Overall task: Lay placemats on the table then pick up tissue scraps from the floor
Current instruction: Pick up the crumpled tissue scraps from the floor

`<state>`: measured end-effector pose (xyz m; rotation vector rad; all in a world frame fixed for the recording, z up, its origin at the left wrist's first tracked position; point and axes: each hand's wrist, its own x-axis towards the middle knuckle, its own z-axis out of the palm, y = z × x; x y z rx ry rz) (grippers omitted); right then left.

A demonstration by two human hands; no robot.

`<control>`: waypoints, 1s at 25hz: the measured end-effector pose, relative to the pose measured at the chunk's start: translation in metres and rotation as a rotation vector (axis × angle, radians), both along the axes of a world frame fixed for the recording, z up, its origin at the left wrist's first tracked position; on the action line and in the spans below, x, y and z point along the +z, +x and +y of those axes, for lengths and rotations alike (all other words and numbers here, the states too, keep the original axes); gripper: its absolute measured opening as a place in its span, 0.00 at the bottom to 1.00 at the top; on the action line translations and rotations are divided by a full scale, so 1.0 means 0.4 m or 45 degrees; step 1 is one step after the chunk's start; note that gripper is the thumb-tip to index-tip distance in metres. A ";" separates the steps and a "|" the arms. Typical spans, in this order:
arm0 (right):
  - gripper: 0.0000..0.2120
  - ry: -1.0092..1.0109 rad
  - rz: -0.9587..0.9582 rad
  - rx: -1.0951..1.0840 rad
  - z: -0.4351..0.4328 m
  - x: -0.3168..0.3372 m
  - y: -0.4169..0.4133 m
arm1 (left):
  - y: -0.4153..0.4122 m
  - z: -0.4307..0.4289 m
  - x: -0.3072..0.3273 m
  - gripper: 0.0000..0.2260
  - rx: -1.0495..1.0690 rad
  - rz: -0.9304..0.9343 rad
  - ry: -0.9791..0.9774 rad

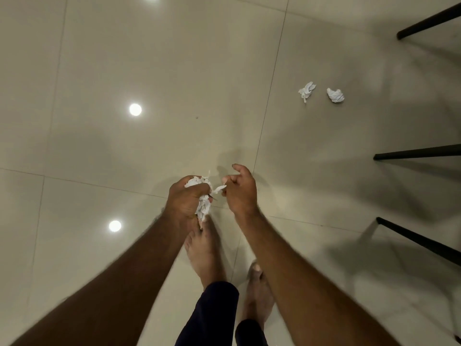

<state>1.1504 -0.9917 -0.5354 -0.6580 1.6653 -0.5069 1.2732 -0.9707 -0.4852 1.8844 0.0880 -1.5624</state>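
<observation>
We're on the second half of the job, by the look of it: tissue collecting, down on the floor (174, 71). The left hand (185, 198) sits just below centre frame, its fingers curled tight round a wad of tissue scraps (203, 208), white paper poking out above and below the fist. The right hand (240, 193) hovers just beside it, fingers loosely curled. A thin shred reaches from the wad toward its fingertips, and I cannot tell whether it pinches that shred or holds nothing.

Two more scraps lie on the tiles in the upper right of the frame, one twisted (307, 90), one balled (335, 95), close together and well apart from the hands. The next move looks like a step and a reach that way with the right hand, keeping the wad secure. Black furniture legs (419, 153) line the right edge; bare feet (203, 248) stand below the hands.

No brands, labels or writing anywhere.
</observation>
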 end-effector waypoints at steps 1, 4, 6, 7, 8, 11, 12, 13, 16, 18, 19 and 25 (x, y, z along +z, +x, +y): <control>0.21 0.042 -0.107 -0.132 0.004 0.034 0.001 | -0.020 -0.003 0.010 0.07 0.016 -0.026 0.018; 0.23 0.077 -0.170 -0.252 0.016 0.127 -0.004 | -0.075 -0.027 0.050 0.06 0.068 -0.018 0.026; 0.23 0.047 -0.063 -0.256 0.011 0.166 -0.014 | -0.104 -0.051 0.084 0.05 0.105 0.074 0.018; 0.23 0.025 -0.002 -0.252 0.005 0.185 -0.018 | -0.114 -0.066 0.097 0.05 0.123 0.117 0.030; 0.23 -0.002 0.049 -0.246 -0.002 0.202 -0.022 | -0.121 -0.082 0.109 0.05 0.153 0.162 0.041; 0.22 -0.092 0.178 -0.194 -0.038 0.254 -0.043 | -0.145 -0.125 0.147 0.03 0.128 0.262 0.005; 0.22 -0.119 0.206 -0.174 -0.057 0.267 -0.055 | -0.155 -0.143 0.162 0.04 0.084 0.267 -0.013; 0.23 -0.144 0.220 -0.143 -0.078 0.282 -0.069 | -0.158 -0.161 0.179 0.05 0.048 0.253 -0.019; 0.29 -0.203 0.101 0.092 -0.139 0.317 -0.118 | -0.142 -0.230 0.201 0.10 -0.048 0.244 -0.020; 0.32 -0.150 -0.099 0.193 -0.188 0.328 -0.162 | -0.128 -0.278 0.209 0.12 -0.181 0.258 -0.055; 0.32 -0.131 -0.146 0.202 -0.219 0.327 -0.186 | -0.128 -0.299 0.210 0.13 -0.251 0.243 -0.061; 0.19 -0.213 0.587 0.141 -0.480 0.221 -0.377 | -0.174 -0.424 0.163 0.10 -0.458 0.173 -0.021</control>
